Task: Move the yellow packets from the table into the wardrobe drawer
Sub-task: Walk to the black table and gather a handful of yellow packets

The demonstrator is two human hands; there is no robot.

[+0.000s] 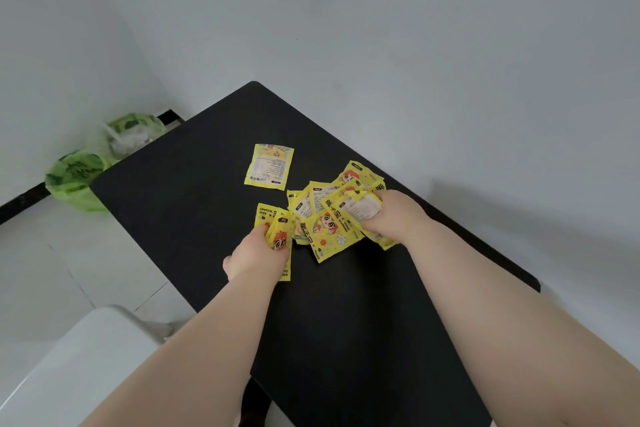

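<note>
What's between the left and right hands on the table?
Head view: overlapping yellow packets lie on the black table between the left hand and right hand. Both hands grip packets too.

Plain room, black table (194, 191), white walls (415, 28)

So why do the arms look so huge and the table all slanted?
Head view: the wide-angle lens stretches things near the frame's edges, so the forearms balloon and the black rectangular table slants; soft light leaves a faint shadow on the grey wall; the yellow printed packets look sharp.
</note>
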